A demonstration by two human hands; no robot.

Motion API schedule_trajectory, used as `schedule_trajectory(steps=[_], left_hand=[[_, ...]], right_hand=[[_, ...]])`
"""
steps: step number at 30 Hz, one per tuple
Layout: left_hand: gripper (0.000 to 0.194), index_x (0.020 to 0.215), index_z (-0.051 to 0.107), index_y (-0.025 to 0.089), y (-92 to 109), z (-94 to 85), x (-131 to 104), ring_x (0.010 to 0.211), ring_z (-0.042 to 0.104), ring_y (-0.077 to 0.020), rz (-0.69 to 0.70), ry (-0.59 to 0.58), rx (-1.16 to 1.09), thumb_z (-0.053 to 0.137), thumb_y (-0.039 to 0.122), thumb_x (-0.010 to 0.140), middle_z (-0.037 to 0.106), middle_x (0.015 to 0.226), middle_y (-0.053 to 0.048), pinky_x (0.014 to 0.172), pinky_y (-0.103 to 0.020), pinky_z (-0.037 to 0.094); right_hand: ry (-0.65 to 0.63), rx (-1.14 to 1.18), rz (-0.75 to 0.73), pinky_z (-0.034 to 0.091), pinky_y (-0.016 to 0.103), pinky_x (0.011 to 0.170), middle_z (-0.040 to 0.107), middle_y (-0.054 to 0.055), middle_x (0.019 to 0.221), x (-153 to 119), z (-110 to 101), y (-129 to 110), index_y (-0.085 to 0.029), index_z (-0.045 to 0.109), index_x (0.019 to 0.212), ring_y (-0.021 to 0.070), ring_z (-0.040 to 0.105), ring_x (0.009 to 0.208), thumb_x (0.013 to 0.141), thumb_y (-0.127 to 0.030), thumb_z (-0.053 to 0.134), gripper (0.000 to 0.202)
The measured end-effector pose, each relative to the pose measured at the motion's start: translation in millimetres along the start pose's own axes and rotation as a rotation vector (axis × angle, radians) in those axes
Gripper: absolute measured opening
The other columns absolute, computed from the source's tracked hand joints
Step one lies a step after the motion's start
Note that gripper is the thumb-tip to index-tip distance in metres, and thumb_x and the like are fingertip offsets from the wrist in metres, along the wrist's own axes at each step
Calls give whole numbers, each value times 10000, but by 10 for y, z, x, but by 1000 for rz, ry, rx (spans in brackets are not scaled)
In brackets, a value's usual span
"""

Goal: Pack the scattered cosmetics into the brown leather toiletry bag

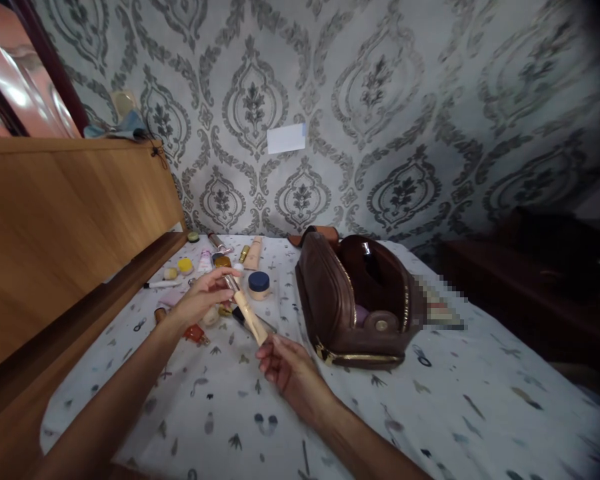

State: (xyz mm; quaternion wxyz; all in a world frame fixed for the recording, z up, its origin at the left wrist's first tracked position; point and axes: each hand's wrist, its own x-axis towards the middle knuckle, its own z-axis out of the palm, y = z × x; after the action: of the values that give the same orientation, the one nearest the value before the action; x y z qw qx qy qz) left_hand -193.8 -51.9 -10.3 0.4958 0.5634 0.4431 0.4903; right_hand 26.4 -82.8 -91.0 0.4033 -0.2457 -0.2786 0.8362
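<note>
While L hand (200,297) finger-pinched cream tube (250,317) by its cap (231,283), prob. clear, R hand (295,370) finger-pinched its base, nr open brown bag (323,300).

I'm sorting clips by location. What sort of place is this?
Probably a room in a home, perhaps a bedroom: there is ornate patterned wallpaper, a wooden panel like a bed's end, and a sheet-like printed cloth.

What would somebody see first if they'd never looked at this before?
Probably the big brown bag, standing open right of the middle on the patterned white cloth. Next, the pale tube held at its ends by the left grip and right grip, left of the bag.
</note>
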Motion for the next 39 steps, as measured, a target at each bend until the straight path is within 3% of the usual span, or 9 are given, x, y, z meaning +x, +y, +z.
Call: schedule_trajectory(steps=[5,10,15,20,39], left_hand=[[466,1136,629,207,-174,74,-30,712,614,-137,-10,-35,-2,763,395,731,669,843,-30,616,-226,507],[457,1121,646,199,-355,82,-18,618,586,-120,20,49,47,641,542,819,619,729,3,538,-208,466],[482,1031,620,164,-469,64,-44,443,462,-76,13,132,74,603,600,826,557,559,48,433,-182,352],[435,918,620,156,-483,34,-68,439,431,-69,49,198,6,637,576,808,508,526,64,425,-182,332],[428,927,640,152,-432,52,-109,468,499,-79,33,228,-51,713,538,757,579,572,39,448,-184,384]], right_hand=[[33,-109,-101,372,186,460,672,14,651,-6,6,-3,-147,632,685,76,535,480,623,-483,861,411],[105,-175,-167,398,208,480,670,6,647,24,-39,-7,-159,673,777,100,553,489,600,-475,870,412],[116,-263,-208,404,222,500,669,8,657,37,-70,11,-158,694,793,110,572,506,638,-497,843,401],[134,-249,-188,388,224,487,701,31,708,46,-64,1,-157,699,826,120,589,511,617,-517,848,442],[161,-100,-92,433,214,511,725,45,694,40,-27,-84,-155,691,827,111,594,507,562,-533,879,499]])
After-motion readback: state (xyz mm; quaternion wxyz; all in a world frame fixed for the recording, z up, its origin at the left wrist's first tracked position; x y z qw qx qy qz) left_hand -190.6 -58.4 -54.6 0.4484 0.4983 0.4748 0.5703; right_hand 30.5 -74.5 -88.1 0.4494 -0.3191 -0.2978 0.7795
